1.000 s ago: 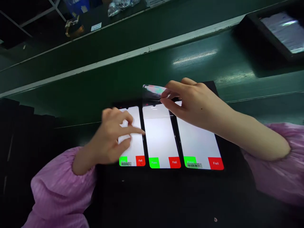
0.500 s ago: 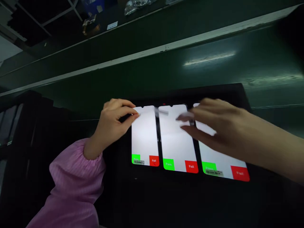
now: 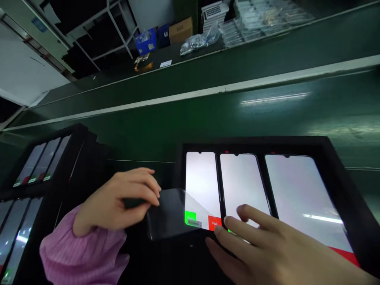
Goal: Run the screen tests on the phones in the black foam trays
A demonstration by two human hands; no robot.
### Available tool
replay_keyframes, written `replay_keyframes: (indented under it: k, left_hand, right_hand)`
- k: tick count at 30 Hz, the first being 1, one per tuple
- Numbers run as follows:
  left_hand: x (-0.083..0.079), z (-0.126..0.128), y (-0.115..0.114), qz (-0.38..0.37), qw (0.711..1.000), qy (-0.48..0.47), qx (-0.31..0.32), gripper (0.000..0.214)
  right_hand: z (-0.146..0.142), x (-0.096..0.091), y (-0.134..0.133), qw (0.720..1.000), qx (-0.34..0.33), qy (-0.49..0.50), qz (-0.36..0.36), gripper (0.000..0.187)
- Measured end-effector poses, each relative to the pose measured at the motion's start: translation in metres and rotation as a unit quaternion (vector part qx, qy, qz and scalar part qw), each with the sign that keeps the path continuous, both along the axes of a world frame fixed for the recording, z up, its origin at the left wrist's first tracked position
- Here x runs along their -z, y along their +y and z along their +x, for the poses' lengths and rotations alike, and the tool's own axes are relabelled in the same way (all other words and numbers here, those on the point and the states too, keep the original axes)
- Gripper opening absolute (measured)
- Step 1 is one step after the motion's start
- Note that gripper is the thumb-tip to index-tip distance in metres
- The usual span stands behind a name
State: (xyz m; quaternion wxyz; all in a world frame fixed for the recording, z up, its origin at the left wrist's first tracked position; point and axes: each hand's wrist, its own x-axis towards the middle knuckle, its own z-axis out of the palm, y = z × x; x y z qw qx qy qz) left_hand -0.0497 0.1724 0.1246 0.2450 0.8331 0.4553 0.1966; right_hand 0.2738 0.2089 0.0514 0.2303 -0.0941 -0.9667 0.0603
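Between the thumb and fingertips of my left hand (image 3: 118,200) is the edge of a clear plastic film (image 3: 168,215). The film lies slanted in the air and overlaps the lower left of the left phone (image 3: 201,178). My right hand (image 3: 261,247) is over the lower part of the middle phone (image 3: 242,176), palm down with fingers apart. Its fingertips are near the left phone's red Fail box (image 3: 214,223); whether they touch the film cannot be made out. The right phone (image 3: 299,194) lies lit white, partly behind my right hand. All three sit in a black tray (image 3: 322,147).
At left, more lit phones (image 3: 40,160) lie in stacked black trays. Beyond the green bench (image 3: 166,126) runs a pale rail (image 3: 178,99). Farther back are a blue bin (image 3: 147,41), a cardboard box (image 3: 181,31), clear bags (image 3: 197,41) and stacked trays (image 3: 261,19).
My left hand has moved down and left from the left phone's top, with the film now visible in it. My right hand has come down toward the phones' lower ends. The view has shifted.
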Motion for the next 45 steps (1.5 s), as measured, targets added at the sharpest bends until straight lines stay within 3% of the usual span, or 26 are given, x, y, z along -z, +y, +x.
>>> replay_keyframes:
  k: [3,7,11,14,17,19,22,27,37,40,45]
  left_hand:
    - [0.013,-0.008,0.030,0.011,0.999,-0.047,-0.007,0.026]
    - [0.034,0.011,0.064,0.047,0.997,-0.026,-0.063,0.019]
    - [0.055,0.038,0.086,0.072,0.978,0.101,-0.167,0.028]
    - [0.067,0.045,0.091,0.063,0.979,0.089,-0.170,0.035]
    - [0.068,0.043,0.089,0.048,0.980,0.005,-0.194,0.037]
    - [0.063,0.041,0.084,0.047,0.973,-0.048,-0.219,0.038]
    - [0.052,0.042,0.077,0.055,0.969,-0.082,-0.227,0.038]
    - [0.048,0.045,0.076,0.051,0.971,-0.060,-0.227,0.037]
    - [0.077,0.038,0.085,0.033,0.976,0.004,-0.217,0.036]
    - [0.075,0.037,0.070,0.083,0.970,-0.004,-0.230,0.031]
    - [0.071,0.033,0.019,0.169,0.953,-0.034,-0.249,0.023]
  right_hand:
    - [-0.011,-0.004,0.002,0.997,-0.017,-0.017,0.075,0.015]
    - [-0.022,-0.007,0.022,0.995,-0.016,-0.020,0.100,0.025]
    - [-0.036,-0.007,0.061,0.995,0.022,0.042,-0.086,0.031]
    - [-0.040,-0.013,0.092,0.960,0.117,0.104,-0.231,0.013]
    - [-0.039,-0.023,0.108,0.892,0.196,0.182,-0.364,0.014]
    - [-0.036,-0.028,0.109,0.864,0.217,0.230,-0.392,0.014]
    - [-0.035,-0.033,0.102,0.848,0.228,0.281,-0.387,0.009]
    - [-0.037,-0.033,0.098,0.848,0.213,0.299,-0.382,0.009]
    - [-0.034,-0.022,0.096,0.868,0.208,0.247,-0.377,0.013]
    - [-0.034,-0.020,0.095,0.877,0.201,0.229,-0.371,0.018]
    - [-0.034,-0.019,0.093,0.889,0.232,0.188,-0.347,0.015]
